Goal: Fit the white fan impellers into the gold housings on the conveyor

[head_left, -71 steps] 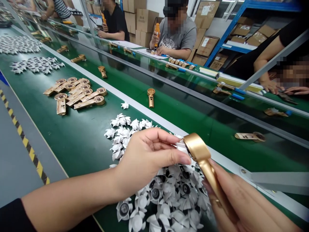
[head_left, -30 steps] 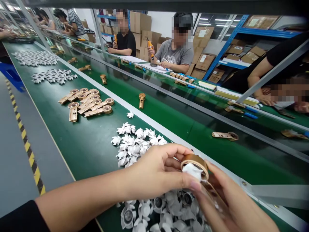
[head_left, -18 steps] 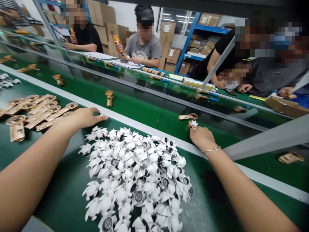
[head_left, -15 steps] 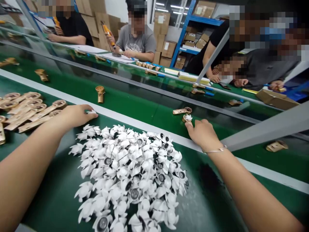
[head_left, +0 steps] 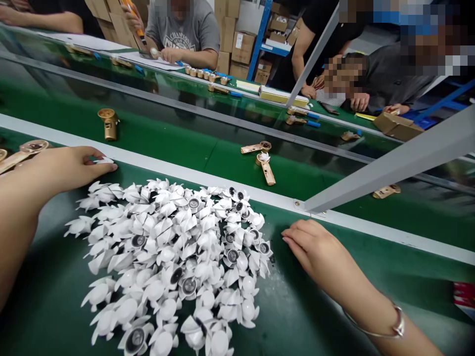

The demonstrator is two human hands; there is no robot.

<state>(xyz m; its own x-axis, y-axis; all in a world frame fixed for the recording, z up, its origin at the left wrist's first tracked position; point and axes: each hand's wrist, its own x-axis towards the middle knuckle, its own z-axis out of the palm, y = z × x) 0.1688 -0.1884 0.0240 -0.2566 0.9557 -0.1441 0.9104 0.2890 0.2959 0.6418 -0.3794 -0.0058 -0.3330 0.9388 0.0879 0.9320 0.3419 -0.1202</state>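
My left hand (head_left: 79, 168), at the left end of the heap, pinches a small white fan impeller (head_left: 104, 160) between thumb and fingers. A wide heap of such impellers (head_left: 178, 247) spreads over the green table in front of me; some show dark round hubs. To the right of the heap, low over the table, my right hand (head_left: 315, 252) holds nothing, its fingers loosely stretched. Past the white strip lies a gold handheld-fan shell (head_left: 268, 174) with a white impeller (head_left: 263, 157) in its round head. Another gold shell (head_left: 256, 148) lies just behind it.
Gold shells (head_left: 34, 147) lie beside my left forearm. One gold piece (head_left: 109, 124) stands on the green belt (head_left: 166, 143). A slanted grey post (head_left: 371, 168) rises beyond my right hand. Across the belt, people (head_left: 185, 32) work at a bench.
My right hand has let go of the gold shell holding the impeller and drawn back over the table. My left hand still pinches its impeller. The view has shifted right.
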